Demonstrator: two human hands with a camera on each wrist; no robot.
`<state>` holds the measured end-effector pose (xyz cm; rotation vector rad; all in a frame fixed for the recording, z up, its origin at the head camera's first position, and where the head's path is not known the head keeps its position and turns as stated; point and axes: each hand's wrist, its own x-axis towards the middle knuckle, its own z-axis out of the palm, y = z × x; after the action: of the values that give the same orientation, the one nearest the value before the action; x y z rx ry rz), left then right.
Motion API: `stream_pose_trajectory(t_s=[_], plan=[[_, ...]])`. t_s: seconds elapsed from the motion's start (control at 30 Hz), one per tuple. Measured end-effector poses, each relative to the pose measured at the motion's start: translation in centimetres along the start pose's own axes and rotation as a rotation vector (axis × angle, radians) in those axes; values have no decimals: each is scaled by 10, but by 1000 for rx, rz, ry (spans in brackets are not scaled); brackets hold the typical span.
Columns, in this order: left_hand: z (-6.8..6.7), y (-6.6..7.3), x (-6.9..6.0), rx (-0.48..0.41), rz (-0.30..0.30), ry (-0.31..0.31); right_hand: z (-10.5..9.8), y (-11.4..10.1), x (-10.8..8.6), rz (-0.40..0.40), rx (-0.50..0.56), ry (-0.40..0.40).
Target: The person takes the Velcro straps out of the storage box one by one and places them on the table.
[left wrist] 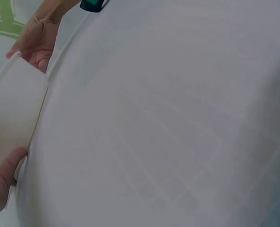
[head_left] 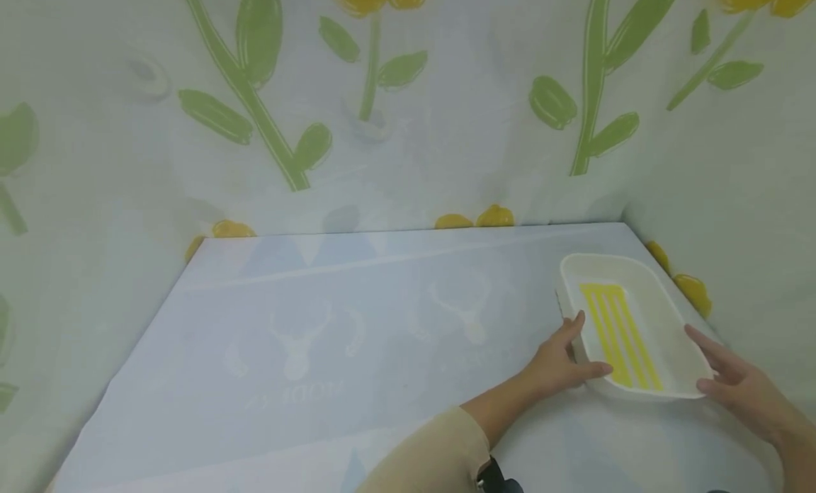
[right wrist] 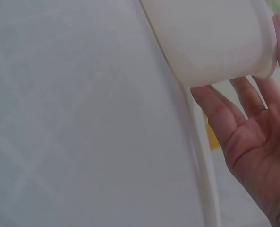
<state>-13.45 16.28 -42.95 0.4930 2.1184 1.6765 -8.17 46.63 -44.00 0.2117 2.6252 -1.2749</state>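
Note:
A white tray (head_left: pixel 663 316) with rounded corners and yellow stripes inside lies at the right end of the table. The left hand (head_left: pixel 561 362) grips its near left side, thumb over the rim. At the near right corner the right hand (head_left: pixel 742 387) holds the rim, thumb on top. In the left wrist view the tray's outer wall (left wrist: pixel 17 104) shows between the left hand (left wrist: pixel 3 184) and the right hand (left wrist: pixel 36 40). The right wrist view shows the right hand's fingers (right wrist: pixel 215 106) under the tray (right wrist: pixel 215 38), thumb at the rim.
The table (head_left: pixel 319 337) has a pale printed cover with antler shapes. Cloth (head_left: pixel 446 146) with green leaves and yellow flowers hangs behind it and at both sides. The tray stands close to the table's right edge. A dark band is at the left wrist.

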Motion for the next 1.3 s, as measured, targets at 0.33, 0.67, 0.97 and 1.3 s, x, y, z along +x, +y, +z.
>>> stream_pose_trajectory(t_s=[0.33, 0.67, 0.97, 1.3], plan=[[-9, -3, -6, -29, -20, 35, 4, -14, 2, -63, -20, -34], [-16, -10, -13, -110, -5, 38, 14, -19, 3, -316, 323, -121], [-27, -13, -22, -135, -25, 39, 19, -27, 5, -309, 365, -145], [-39, -21, -29, -129, 7, 46, 32, -40, 6, -291, 432, -165]])
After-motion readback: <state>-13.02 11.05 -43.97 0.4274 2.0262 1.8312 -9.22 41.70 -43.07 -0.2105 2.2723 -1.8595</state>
